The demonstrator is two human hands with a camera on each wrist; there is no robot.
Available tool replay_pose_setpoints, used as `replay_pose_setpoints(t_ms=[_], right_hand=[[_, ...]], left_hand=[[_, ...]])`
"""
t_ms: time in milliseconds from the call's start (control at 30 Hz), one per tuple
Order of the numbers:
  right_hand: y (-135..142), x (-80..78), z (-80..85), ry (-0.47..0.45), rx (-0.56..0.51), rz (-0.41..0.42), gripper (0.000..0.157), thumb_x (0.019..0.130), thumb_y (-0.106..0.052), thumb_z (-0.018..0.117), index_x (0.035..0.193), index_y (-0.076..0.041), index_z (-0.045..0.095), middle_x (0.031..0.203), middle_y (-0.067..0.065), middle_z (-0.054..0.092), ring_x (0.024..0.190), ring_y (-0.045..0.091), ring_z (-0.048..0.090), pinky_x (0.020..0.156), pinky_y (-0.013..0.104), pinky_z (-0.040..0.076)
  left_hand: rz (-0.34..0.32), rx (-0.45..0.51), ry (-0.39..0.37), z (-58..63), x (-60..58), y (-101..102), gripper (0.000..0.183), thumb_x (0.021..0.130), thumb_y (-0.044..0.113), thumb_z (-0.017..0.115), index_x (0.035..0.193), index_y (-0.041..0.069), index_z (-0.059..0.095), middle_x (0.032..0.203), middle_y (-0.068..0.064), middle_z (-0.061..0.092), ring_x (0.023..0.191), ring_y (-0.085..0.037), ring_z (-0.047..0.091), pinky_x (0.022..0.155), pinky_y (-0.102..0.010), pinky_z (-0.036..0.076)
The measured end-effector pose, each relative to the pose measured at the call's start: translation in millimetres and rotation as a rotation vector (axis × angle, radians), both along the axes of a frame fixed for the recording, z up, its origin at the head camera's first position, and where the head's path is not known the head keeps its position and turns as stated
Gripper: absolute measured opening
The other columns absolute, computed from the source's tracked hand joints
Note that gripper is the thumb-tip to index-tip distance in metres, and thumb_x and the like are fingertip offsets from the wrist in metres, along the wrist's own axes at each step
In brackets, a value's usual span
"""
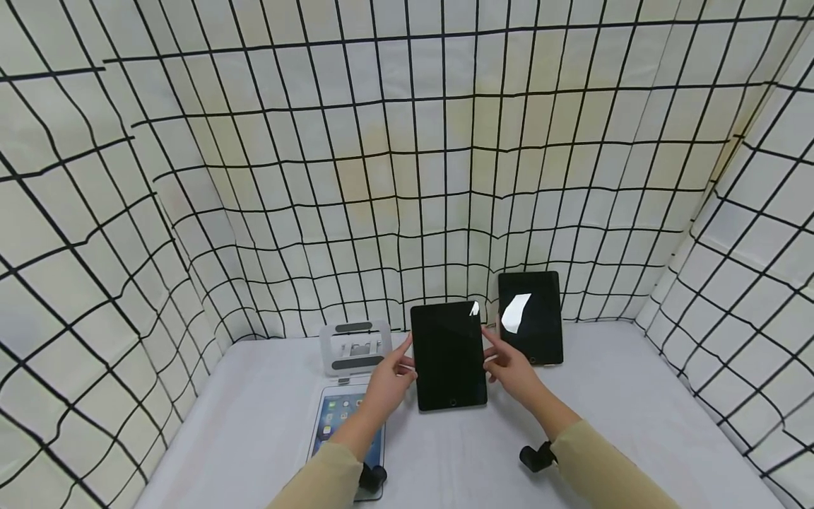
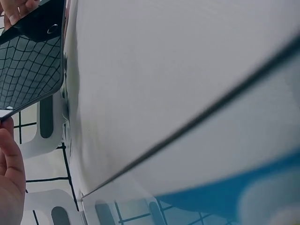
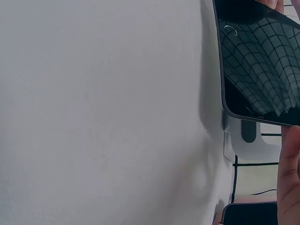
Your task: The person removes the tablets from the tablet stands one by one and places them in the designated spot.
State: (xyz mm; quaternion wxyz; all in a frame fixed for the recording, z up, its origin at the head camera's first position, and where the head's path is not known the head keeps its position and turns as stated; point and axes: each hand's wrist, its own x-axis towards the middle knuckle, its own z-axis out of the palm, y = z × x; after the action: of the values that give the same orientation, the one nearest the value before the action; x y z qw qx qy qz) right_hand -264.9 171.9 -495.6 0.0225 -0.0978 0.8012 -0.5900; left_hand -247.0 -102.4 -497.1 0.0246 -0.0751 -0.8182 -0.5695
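A tablet with a dark screen is held upright by both hands over the middle of the table. My left hand grips its left edge, and my right hand grips its right edge. Thumb and fingers of the left hand also show at the tablet's side in the left wrist view. Behind the tablet, a stand with grey pads is partly visible in the right wrist view; whether the two touch, I cannot tell. Reflections of the black grid cross the tablet's glass.
At the back right, a second dark tablet leans upright. A bare stand is at the back left. Below my left forearm lies a white-framed tablet with its screen lit. White walls with black grid lines surround the white table.
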Motion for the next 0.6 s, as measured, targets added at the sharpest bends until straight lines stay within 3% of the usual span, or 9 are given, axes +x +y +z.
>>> replay_pose_setpoints(t_ms=[333, 600], right_hand=[[2, 8.1, 1.1, -0.049, -0.005, 0.041, 0.071, 0.093, 0.006, 0.058, 0.155, -0.02, 0.036, 0.111, 0.016, 0.06, 0.088, 0.023, 0.062, 0.07, 0.031, 0.055], [8, 14.6, -4.6, -0.098, -0.002, 0.088, 0.07, 0.093, 0.002, 0.061, 0.155, -0.019, 0.036, 0.109, 0.015, 0.061, 0.089, 0.03, 0.063, 0.071, 0.032, 0.056]], left_hand=[[-0.021, -0.002, -0.046, -1.7, 4.0, -6, 0.076, 0.089, -0.006, 0.065, 0.152, 0.029, 0.041, 0.102, -0.007, 0.063, 0.086, -0.016, 0.063, 0.068, -0.028, 0.052], [-0.096, -0.004, -0.106, -1.1, 8.0, -11, 0.078, 0.086, -0.007, 0.066, 0.153, 0.022, 0.04, 0.095, -0.007, 0.064, 0.079, -0.022, 0.065, 0.064, -0.031, 0.052]])
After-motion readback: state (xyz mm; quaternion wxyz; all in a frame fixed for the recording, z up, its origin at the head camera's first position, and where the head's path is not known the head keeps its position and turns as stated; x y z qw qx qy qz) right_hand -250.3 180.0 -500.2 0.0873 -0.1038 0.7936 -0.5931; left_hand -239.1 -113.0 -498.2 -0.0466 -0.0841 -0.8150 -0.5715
